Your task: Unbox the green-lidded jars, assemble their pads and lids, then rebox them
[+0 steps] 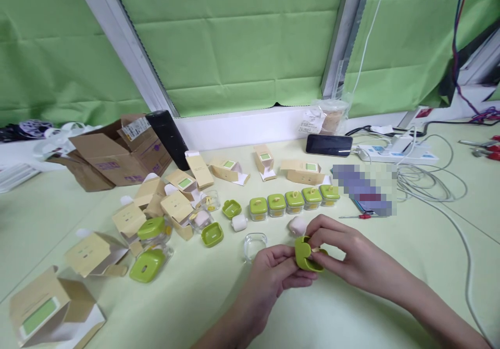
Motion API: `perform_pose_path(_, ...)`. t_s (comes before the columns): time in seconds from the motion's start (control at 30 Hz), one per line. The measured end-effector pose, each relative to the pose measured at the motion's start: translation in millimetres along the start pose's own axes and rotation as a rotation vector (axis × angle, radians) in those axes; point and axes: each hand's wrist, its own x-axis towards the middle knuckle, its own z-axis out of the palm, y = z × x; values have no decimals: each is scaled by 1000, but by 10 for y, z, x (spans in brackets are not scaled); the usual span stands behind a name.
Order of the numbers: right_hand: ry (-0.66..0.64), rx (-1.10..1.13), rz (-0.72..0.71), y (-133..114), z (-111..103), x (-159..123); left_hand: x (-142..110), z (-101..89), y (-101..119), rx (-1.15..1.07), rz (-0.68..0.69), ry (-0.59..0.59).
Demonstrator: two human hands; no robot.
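Note:
My left hand [269,276] is closed around the edge of a green lid [302,254], which is tilted so that its hollow side faces my right hand. The fingers of my right hand [351,247] reach into the lid and pinch a small yellowish piece [314,250], mostly hidden by the fingertips. Just left of the lid stands a clear jar [255,245] without a lid. A whitish roll [297,225] lies behind my right fingers, and a second white roll [239,223] is farther left. Two loose green lids [212,234] rest nearby.
Several lidded jars [276,205] form a row behind my hands. Opened small cartons [177,206] and more jars [150,264] crowd the left. At the back are a large cardboard box [125,156], a phone [328,145] and a power strip [398,153]; a red-handled screwdriver [364,216] lies right.

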Motion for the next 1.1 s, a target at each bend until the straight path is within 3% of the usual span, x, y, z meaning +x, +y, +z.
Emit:
perform_pose_path(0.17,6,56,-14,-25,-10,-8,-46,21,27,-3,24,1)
perform_pose_path(0.43,177,236,83,-6,64,-13,-60,-7,79,198,186,46)
perform_pose_path(0.6,230,374,142,-39,143,-2,-90,-71,131,565,389,62)
perform_pose_path(0.77,164,389,142,-46,125,6,-122,-95,188,888,561,42)
perform_pose_path(0.9,89,397,130,-58,84,6,-110,-91,187,908,579,37)
perform_pose_path(1.1,114,477,120,-67,88,7,-94,-100,189,806,557,10)
